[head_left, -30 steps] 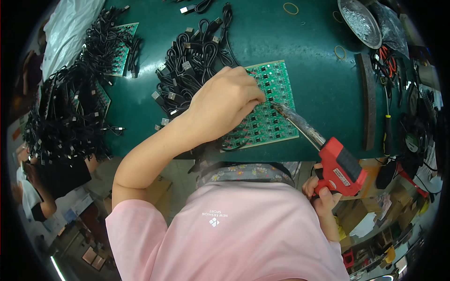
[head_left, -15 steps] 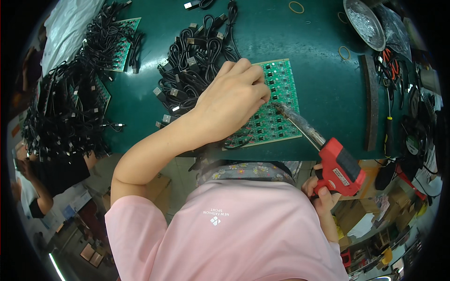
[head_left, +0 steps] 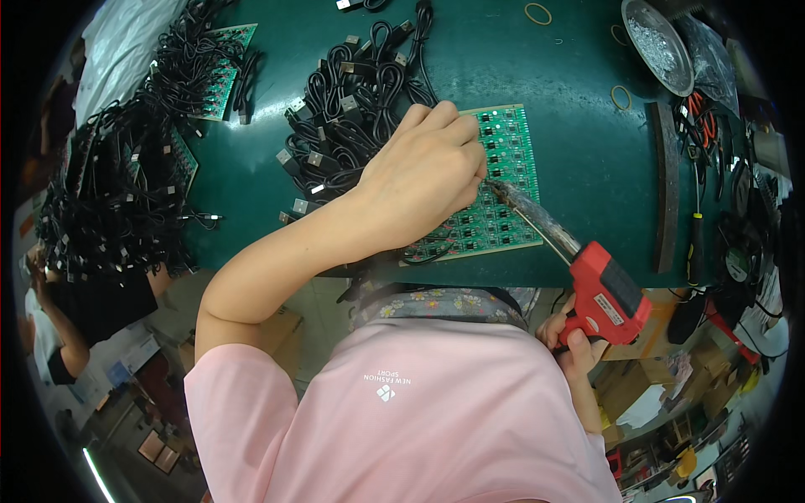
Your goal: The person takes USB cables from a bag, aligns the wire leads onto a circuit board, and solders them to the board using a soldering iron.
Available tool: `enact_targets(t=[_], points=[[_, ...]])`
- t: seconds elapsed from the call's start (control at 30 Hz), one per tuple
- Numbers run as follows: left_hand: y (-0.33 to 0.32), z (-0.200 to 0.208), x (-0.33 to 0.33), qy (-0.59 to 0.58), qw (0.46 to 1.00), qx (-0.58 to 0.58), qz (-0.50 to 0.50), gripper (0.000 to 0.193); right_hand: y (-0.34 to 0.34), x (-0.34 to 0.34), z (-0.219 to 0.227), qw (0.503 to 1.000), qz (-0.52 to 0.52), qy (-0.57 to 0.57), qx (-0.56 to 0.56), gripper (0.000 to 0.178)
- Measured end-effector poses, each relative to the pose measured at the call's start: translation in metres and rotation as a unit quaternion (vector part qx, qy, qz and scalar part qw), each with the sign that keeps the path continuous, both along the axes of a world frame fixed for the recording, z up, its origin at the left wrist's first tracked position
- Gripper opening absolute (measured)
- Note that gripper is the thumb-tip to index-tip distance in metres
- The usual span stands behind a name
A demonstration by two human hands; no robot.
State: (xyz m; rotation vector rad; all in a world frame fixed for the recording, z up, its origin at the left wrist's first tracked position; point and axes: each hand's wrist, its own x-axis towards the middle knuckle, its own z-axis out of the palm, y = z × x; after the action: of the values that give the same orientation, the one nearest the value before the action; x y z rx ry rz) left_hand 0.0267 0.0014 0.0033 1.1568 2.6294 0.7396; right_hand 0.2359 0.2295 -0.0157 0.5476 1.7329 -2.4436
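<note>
A green circuit board [head_left: 516, 155] with rows of small black parts lies on the table in front of me. My left hand [head_left: 428, 176] is over its left half, fingers closed in a pinch at the board; what they hold is hidden by the hand. In my right hand [head_left: 577, 354] is a red and black soldering gun [head_left: 605, 293], gripped by its handle. Its long metal tip reaches down-left to the board, close beside my left fingertips. Bundled black USB cables [head_left: 335, 126] are heaped at the board's left, some passing under my left hand and forearm.
More black cables [head_left: 109, 210] and boards [head_left: 220, 88] are piled at the far left near a plastic bag [head_left: 126, 59]. Rubber bands [head_left: 620, 98], a metal dish [head_left: 658, 50], a dark bar [head_left: 665, 184] and a screwdriver [head_left: 696, 235] lie at the right. Another person's arm [head_left: 67, 327] shows at left.
The soldering gun has shifted very slightly left and up, its tip staying by my left fingertips. My left hand keeps its pinch at nearly the same place.
</note>
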Motion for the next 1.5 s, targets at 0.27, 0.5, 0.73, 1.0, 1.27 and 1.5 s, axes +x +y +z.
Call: enact_targets(t=[0.27,0.5,0.73,1.0,1.27,1.5], points=[[0.0,-0.001,0.0,-0.003,1.0,-0.001,0.002,0.009,0.005,-0.005,0.014,0.999,0.016,0.011,0.045,0.063],[0.001,0.0,-0.003,-0.005,1.0,0.006,-0.001,0.009,0.008,-0.011,0.015,0.999,0.02,0.029,0.037,0.069],[0.003,0.0,-0.002,0.037,0.999,-0.026,-0.009,0.008,0.01,-0.029,0.016,0.997,-0.015,0.07,0.032,0.069],[-0.002,0.004,0.006,0.04,0.999,-0.023,0.001,0.008,0.034,-0.111,0.053,0.943,-0.2,0.212,0.16,0.056],[-0.019,0.029,-0.098,0.162,0.968,-0.019,0.191,0.016,0.045,-0.156,0.053,0.925,-0.242,0.185,0.226,0.037],[-0.055,0.001,-0.156,0.148,0.933,-0.208,0.253,0.015,0.031,-0.132,0.046,0.952,-0.191,0.152,0.186,0.038]])
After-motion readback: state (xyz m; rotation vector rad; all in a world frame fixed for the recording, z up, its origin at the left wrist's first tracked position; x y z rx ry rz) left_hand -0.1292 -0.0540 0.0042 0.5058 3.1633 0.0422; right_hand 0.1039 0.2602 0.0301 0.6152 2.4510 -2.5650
